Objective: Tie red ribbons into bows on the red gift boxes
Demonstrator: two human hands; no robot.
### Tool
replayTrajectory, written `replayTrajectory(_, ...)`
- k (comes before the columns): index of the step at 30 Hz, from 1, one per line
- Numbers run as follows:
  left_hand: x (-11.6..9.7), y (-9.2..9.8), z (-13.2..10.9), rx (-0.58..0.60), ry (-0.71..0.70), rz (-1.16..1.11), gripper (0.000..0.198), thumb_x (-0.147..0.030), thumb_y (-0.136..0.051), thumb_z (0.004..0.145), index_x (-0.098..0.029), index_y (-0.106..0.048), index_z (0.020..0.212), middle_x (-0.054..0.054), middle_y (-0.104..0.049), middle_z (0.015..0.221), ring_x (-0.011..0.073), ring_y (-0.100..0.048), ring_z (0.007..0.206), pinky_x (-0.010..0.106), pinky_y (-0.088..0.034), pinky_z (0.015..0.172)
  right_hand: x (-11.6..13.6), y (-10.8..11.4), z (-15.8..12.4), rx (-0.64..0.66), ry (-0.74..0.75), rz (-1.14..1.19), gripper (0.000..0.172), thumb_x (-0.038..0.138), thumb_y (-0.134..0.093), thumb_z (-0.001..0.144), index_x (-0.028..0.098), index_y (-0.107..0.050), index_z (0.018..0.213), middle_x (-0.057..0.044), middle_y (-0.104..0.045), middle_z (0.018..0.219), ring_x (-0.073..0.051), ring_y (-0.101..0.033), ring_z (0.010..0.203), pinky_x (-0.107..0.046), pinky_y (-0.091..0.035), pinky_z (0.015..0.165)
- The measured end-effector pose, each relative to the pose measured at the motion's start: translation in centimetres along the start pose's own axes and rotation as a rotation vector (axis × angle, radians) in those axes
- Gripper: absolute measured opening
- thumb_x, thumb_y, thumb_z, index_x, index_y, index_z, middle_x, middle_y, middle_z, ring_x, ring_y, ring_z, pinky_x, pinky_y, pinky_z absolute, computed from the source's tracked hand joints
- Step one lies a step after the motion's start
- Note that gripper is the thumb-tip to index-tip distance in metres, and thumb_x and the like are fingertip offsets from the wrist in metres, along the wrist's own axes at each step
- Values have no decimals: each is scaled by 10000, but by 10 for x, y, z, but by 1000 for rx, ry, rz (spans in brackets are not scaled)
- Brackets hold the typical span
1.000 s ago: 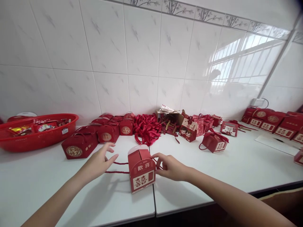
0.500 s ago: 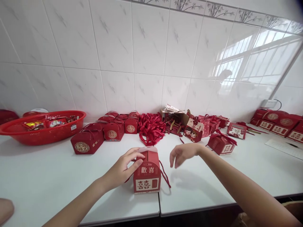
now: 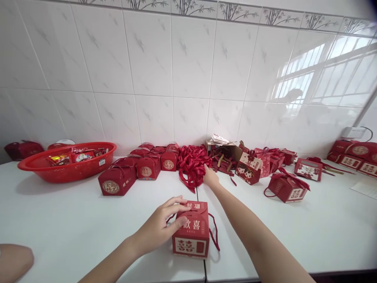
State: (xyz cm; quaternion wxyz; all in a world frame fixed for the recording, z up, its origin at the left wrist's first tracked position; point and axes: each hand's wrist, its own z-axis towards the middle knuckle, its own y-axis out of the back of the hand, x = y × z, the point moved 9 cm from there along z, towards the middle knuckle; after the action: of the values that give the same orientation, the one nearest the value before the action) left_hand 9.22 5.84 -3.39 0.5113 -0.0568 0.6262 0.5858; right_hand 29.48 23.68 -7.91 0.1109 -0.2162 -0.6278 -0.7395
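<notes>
A red gift box (image 3: 191, 232) with Chinese lettering and a dark red cord handle sits near the table's front, its top flaps folded down. My left hand (image 3: 160, 224) rests on its top left side, fingers spread across the flaps. My right hand (image 3: 211, 177) reaches to the right edge of a heap of red ribbons (image 3: 191, 163); its fingertips are hidden at the ribbons. Whether it grips any ribbon cannot be made out.
A red plastic basket (image 3: 70, 173) of wrapped sweets stands at the left. Red boxes (image 3: 118, 181) line the wall side, with an open carton (image 3: 228, 151) behind. A beribboned box (image 3: 287, 186) sits at the right. Someone's skin shows at the lower left edge.
My right hand has moved forward from beside the box to the ribbon heap. The box's raised top flap is now down, under my left hand. The view has shifted slightly.
</notes>
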Motion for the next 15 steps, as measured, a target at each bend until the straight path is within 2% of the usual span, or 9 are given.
replayTrajectory(3, 4, -4, -7, 6, 49, 5, 357, -488, -538, 858, -291, -627, 1141, 60, -328, 1511, 323, -233, 1420, 487, -319, 1121, -19, -7, 9, 69, -92, -5, 308, 324, -560, 918, 170, -560, 1184, -87, -583, 1188, -206, -603, 1005, -405, -524, 845)
replayTrajectory(6, 7, -10, -10, 32, 80, -76, 341, -479, -494, 887, -279, -570, 1151, 63, -250, 1543, 297, -245, 1418, 465, -336, 1112, -35, 0, 12, 107, -108, 4, 295, 328, -554, 920, 168, -569, 1168, -86, -587, 1180, -202, -604, 1000, -403, -523, 846)
replayTrajectory(9, 7, -15, -9, 73, 71, -137, 311, -455, -472, 905, -270, -536, 1146, 77, -262, 1530, 274, -329, 1379, 422, -392, 1076, -50, 19, 9, 145, -67, 27, 295, 330, -556, 919, 162, -573, 1162, -85, -591, 1174, -202, -605, 994, -401, -524, 841)
replayTrajectory(15, 7, -12, -6, 97, 57, -106, 313, -463, -475, 902, -277, -537, 1147, 82, -278, 1519, 291, -337, 1372, 428, -405, 1060, -94, 69, -17, 226, -22, 41, 269, 333, -555, 918, 157, -596, 1118, -72, -606, 1145, -199, -610, 969, -384, -528, 827)
